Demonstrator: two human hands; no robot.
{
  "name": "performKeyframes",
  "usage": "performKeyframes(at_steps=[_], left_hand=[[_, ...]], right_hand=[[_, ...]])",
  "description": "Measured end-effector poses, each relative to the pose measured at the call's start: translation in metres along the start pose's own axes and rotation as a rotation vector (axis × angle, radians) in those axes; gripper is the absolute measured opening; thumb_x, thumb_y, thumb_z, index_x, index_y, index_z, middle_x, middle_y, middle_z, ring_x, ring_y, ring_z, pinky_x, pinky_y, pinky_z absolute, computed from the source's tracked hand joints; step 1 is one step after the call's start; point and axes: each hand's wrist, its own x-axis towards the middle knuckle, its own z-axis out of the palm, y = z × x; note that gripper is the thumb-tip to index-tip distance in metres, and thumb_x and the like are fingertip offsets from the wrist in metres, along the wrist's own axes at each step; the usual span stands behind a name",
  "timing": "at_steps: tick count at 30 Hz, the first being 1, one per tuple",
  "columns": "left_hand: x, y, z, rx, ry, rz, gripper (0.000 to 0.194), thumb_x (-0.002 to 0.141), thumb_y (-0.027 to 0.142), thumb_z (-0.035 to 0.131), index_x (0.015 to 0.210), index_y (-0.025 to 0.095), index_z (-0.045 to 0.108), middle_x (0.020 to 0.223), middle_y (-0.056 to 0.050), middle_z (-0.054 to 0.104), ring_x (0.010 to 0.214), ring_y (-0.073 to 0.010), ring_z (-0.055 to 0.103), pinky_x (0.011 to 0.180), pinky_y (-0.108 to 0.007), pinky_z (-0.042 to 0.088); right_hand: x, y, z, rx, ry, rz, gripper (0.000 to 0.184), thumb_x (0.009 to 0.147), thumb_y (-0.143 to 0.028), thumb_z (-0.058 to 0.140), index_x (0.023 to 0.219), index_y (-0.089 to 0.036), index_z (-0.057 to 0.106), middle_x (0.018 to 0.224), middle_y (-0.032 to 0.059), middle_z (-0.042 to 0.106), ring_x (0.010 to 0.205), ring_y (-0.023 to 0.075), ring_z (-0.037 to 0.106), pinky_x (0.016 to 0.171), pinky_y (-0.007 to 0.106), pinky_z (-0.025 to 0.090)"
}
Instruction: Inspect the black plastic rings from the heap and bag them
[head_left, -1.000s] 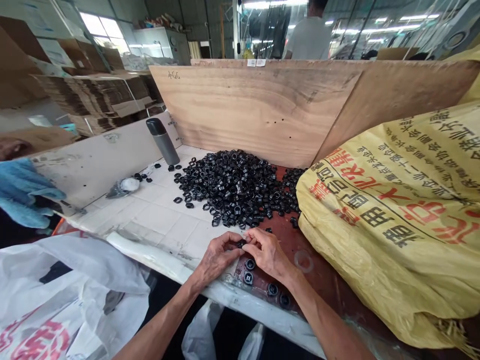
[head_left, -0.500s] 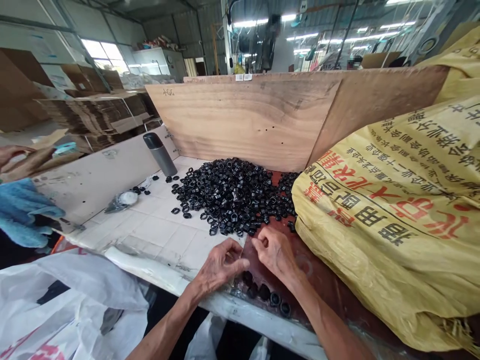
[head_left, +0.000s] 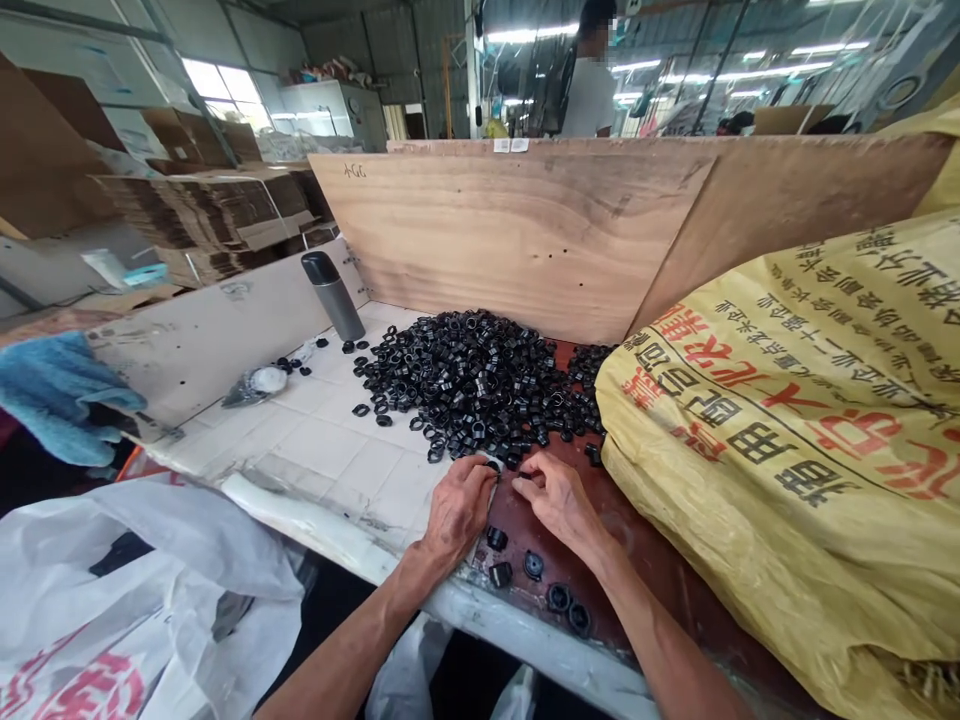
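A big heap of small black plastic rings (head_left: 480, 375) lies on the table in front of me. At its near edge, my left hand (head_left: 459, 508) is closed, with a black ring (head_left: 493, 467) between thumb and fingertips. Just to its right, my right hand (head_left: 556, 500) pinches another small black piece (head_left: 523, 475), mostly covered by the fingers. The hands are close together but apart. Below them, on the dark red surface, several round black caps (head_left: 559, 597) lie loose near the table's front edge.
A full yellow sack (head_left: 750, 480) leans in from the right. A grey flask (head_left: 334, 295) and a small plastic bag (head_left: 259, 385) stand at the left. A wooden board (head_left: 510, 230) walls off the back. White bags (head_left: 172, 580) hang at front left; a person (head_left: 592, 80) is behind the board.
My left hand has moved forward to the heap's edge and closed on a black ring. My right fingers now show a black piece. The view has shifted slightly, and a person appears at the back.
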Motion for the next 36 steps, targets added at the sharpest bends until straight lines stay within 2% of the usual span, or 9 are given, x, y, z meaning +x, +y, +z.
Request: performKeyframes(at_steps=[2,5,11,14,19,23,27,32,36], left_hand=[[-0.001,0.002,-0.002,-0.048,-0.003,0.001,0.009,0.094,0.019,0.053,0.101,0.021,0.059,0.106,-0.007,0.067,0.099,-0.0209,0.066,0.087,-0.035,0.055],[0.001,0.006,-0.005,-0.149,-0.028,-0.106,0.019,0.09,0.02,0.06,0.108,0.022,0.053,0.093,-0.004,0.07,0.085,-0.0192,0.069,0.079,-0.033,0.057],[0.007,0.01,-0.012,-0.439,-0.038,-0.187,0.023,0.087,0.02,0.062,0.108,0.022,0.052,0.098,-0.004,0.069,0.089,-0.0177,0.071,0.085,-0.033,0.058],[0.008,0.011,-0.013,-0.605,-0.053,-0.231,0.023,0.089,0.023,0.063,0.11,0.021,0.054,0.104,-0.005,0.065,0.091,-0.017,0.069,0.088,-0.034,0.057],[0.01,0.01,-0.011,-0.841,-0.059,-0.281,0.02,0.088,0.024,0.067,0.107,0.021,0.059,0.104,-0.003,0.059,0.085,-0.0135,0.064,0.078,-0.028,0.057],[0.012,0.006,-0.01,-0.897,-0.045,-0.218,0.019,0.086,0.027,0.071,0.103,0.021,0.067,0.111,-0.006,0.059,0.096,-0.0169,0.063,0.08,-0.029,0.058],[0.011,0.006,-0.011,-0.931,-0.067,-0.295,0.023,0.084,0.029,0.073,0.105,0.021,0.069,0.11,-0.006,0.066,0.097,-0.0185,0.067,0.086,-0.032,0.058],[0.009,0.005,-0.011,-0.869,-0.089,-0.281,0.025,0.085,0.032,0.073,0.107,0.021,0.07,0.11,-0.006,0.069,0.1,-0.0199,0.068,0.09,-0.033,0.057],[0.008,0.003,-0.009,-0.88,-0.084,-0.275,0.024,0.085,0.032,0.073,0.106,0.021,0.071,0.11,-0.007,0.069,0.099,-0.0196,0.068,0.088,-0.033,0.058]], right_hand=[[0.0,-0.005,-0.001,0.167,-0.001,0.046,0.01,0.081,-0.025,0.068,0.09,-0.02,0.066,0.085,0.0032,0.072,0.076,0.0196,0.067,0.07,0.029,0.05],[-0.002,-0.011,0.0,0.329,-0.017,0.031,0.016,0.082,-0.031,0.07,0.093,-0.021,0.067,0.082,0.0003,0.071,0.072,0.0177,0.067,0.065,0.026,0.051],[-0.002,-0.012,0.001,0.238,0.047,-0.192,0.012,0.088,-0.025,0.067,0.099,-0.022,0.072,0.098,0.0037,0.072,0.089,0.0189,0.068,0.08,0.028,0.053],[-0.002,-0.013,-0.003,0.212,0.057,-0.236,0.018,0.09,-0.019,0.062,0.105,-0.022,0.072,0.103,0.0049,0.071,0.097,0.0196,0.067,0.085,0.03,0.053],[-0.002,-0.018,-0.008,0.209,0.058,-0.274,0.02,0.09,-0.018,0.061,0.105,-0.022,0.074,0.102,0.0059,0.072,0.097,0.0209,0.067,0.085,0.032,0.054],[-0.002,-0.022,-0.01,0.219,0.053,-0.271,0.022,0.091,-0.018,0.06,0.107,-0.022,0.075,0.103,0.0066,0.071,0.097,0.0206,0.067,0.085,0.032,0.055],[-0.003,-0.022,-0.009,0.214,0.052,-0.261,0.021,0.091,-0.019,0.06,0.106,-0.023,0.074,0.102,0.0061,0.07,0.096,0.0206,0.067,0.084,0.032,0.055],[-0.005,-0.013,-0.001,0.233,0.076,-0.147,0.029,0.088,-0.025,0.066,0.117,-0.022,0.064,0.097,0.005,0.07,0.079,0.0177,0.069,0.072,0.028,0.056],[-0.006,-0.011,0.002,0.223,0.052,-0.161,0.021,0.095,-0.029,0.059,0.115,-0.022,0.061,0.081,0.0016,0.069,0.069,0.0161,0.068,0.066,0.026,0.054]])
